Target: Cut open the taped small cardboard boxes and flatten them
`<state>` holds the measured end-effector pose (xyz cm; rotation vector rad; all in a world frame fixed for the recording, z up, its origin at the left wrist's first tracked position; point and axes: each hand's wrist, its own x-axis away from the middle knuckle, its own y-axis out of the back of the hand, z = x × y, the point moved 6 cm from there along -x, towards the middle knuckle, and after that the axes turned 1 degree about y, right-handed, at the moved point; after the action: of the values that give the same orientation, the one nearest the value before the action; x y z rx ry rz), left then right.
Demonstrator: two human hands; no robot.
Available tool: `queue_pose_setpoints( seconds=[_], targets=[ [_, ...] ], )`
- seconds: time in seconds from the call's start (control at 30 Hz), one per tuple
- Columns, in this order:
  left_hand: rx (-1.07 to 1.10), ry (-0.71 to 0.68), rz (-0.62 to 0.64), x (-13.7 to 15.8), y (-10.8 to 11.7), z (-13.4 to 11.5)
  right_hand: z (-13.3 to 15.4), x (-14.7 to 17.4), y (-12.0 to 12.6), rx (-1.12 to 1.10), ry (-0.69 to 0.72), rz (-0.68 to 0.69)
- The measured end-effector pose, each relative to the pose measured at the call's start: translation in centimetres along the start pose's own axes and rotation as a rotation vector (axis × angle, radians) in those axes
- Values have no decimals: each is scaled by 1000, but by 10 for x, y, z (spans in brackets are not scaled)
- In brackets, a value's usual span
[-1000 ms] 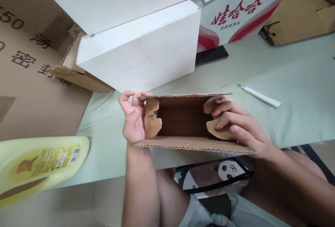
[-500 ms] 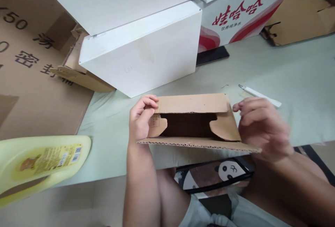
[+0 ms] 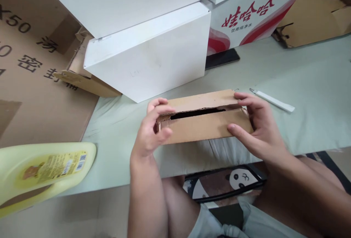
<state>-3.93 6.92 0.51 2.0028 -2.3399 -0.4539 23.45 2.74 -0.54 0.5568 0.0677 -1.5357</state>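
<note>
A small brown cardboard box sits between my hands near the front edge of the cloth-covered table. Its two long flaps are folded inward, and a narrow dark gap shows between them. Gripping the box's left end, my left hand has fingers over the far flap and the thumb at the near one. My right hand is closed round the right end, thumb pressed on the near flap and fingertips on the far flap. To the right lies a white utility knife with its blade end pointing left.
White boxes stand behind, next to a red-and-white carton. A black phone-like object lies at its foot. Left are a large brown carton and a yellow bottle. Folded cardboard rests at the back right.
The near flap, which hung outward toward me, is now folded up over the opening. My right hand has moved in and taken hold of the box's right end. My left hand's fingers have shifted onto the flaps.
</note>
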Motion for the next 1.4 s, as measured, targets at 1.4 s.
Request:
queue_pose_setpoints(
  seconds=[1.4],
  targets=[
    [-198, 564, 328, -1, -32, 50, 21, -1, 11, 158, 303, 418]
  ],
)
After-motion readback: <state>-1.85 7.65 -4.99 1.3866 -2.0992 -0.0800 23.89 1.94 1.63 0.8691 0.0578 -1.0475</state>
